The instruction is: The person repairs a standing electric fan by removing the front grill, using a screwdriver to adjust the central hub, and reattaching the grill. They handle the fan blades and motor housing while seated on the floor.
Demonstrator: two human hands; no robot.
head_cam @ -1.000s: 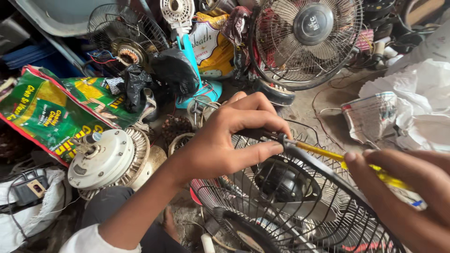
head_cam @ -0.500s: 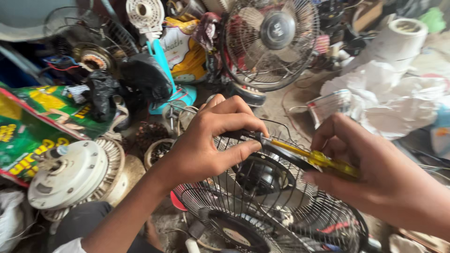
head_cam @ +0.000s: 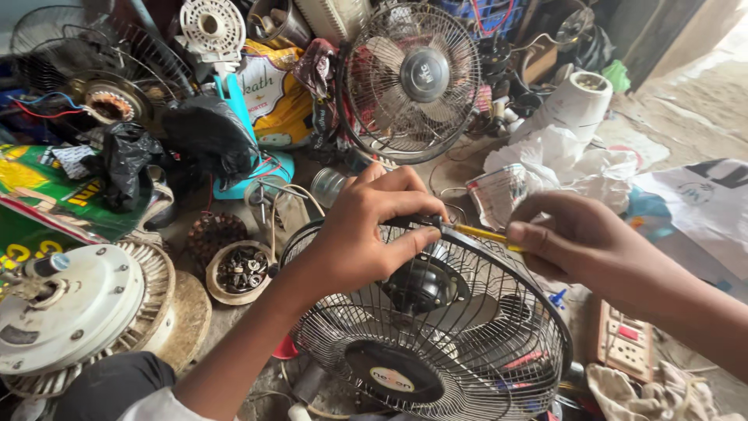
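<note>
A table fan with a black wire cage (head_cam: pixel 499 343) lies tilted in front of me, its black motor hub (head_cam: pixel 425 284) showing through the wires. My left hand (head_cam: pixel 366 234) pinches the cage's top rim, fingers closed around the tip of a screwdriver. My right hand (head_cam: pixel 584 245) grips the yellow screwdriver (head_cam: pixel 479 232) by its handle, the shaft pointing left toward the rim by my left thumb.
A second caged fan (head_cam: pixel 413 78) stands behind. A white ceiling-fan motor (head_cam: pixel 78 308) lies at the left, with a small bowl of screws (head_cam: pixel 241 271) beside it. Green bags, a copper winding (head_cam: pixel 109 105), crumpled plastic (head_cam: pixel 561 168) and a socket board (head_cam: pixel 627 343) crowd the floor.
The view has shifted, so the fan and both hands sit lower and more central. My right hand has slid nearer to the left hand; both still hold the screwdriver at the rim.
</note>
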